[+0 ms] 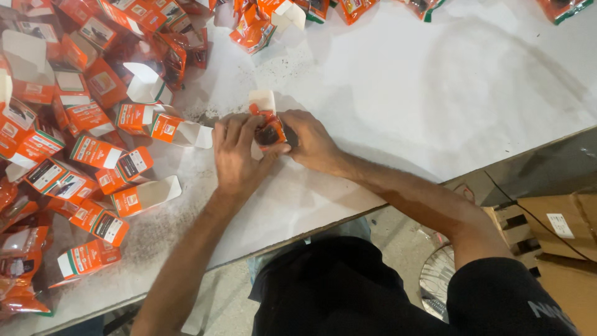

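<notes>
Both hands [273,146] around orange carton [269,127]

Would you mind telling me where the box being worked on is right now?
In the head view, the small orange box sits mid-table between the left hand and right hand, just right of the pile of boxes.

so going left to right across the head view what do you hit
heap of orange cartons → left hand → small orange carton held between both hands → right hand → bare white tabletop → brown cardboard boxes
</notes>
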Motion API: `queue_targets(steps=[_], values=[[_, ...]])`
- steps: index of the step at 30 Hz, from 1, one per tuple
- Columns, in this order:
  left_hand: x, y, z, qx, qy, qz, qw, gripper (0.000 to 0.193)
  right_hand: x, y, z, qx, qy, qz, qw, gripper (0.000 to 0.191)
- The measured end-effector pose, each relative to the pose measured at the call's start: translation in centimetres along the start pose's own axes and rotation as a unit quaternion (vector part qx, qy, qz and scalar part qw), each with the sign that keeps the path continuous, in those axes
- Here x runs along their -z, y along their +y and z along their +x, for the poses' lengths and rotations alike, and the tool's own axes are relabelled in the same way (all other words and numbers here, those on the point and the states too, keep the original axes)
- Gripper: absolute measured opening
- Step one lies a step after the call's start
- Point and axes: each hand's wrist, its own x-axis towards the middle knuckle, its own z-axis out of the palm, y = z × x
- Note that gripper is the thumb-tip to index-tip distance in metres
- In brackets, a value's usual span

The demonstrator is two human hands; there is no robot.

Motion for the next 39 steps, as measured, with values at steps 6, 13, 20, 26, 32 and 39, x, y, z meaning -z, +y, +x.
queue_targets(steps=[6, 13, 20, 26, 32, 39], values=[[0.4, -0.9, 0.7, -0.045, -0.077, 0.066, 0.994, 0.04, -0.3, -0.3, -0.2, -0.007, 0.005, -0.003, 1.0, 0.053], [-0.7, -0.5, 0.5, -0.032, -0.086, 0.132, 0.987, 0.024, -0.2, 0.0, -0.2, -0.02, -0.006, -0.013, 1.0, 0.053], [-1.7, -0.3, 0.9, 0.0, -0.093, 0.232, 0.968, 0.027, 0.0, -0.4, 0.1, 0.023, 0.022, -0.028, 0.999, 0.053], [-1.4, -1.3, 0.6, 0.19, 0.013, -0.158, 0.969, 0.054, 0.3, -0.5, 0.6, 0.028, -0.023, -0.038, 0.999, 0.052], [-2.9, -3.2, 1.8, 0.31, -0.097, -0.162, 0.932, 0.026, 0.1, -0.6, -0.4, -0.002, -0.021, -0.011, 1.0, 0.063], [-1.4, -1.9, 2.5, 0.359, -0.128, -0.294, 0.877, 0.027, -0.6, -0.4, -2.1, 0.062, 0.003, -0.106, 0.992, 0.069]])
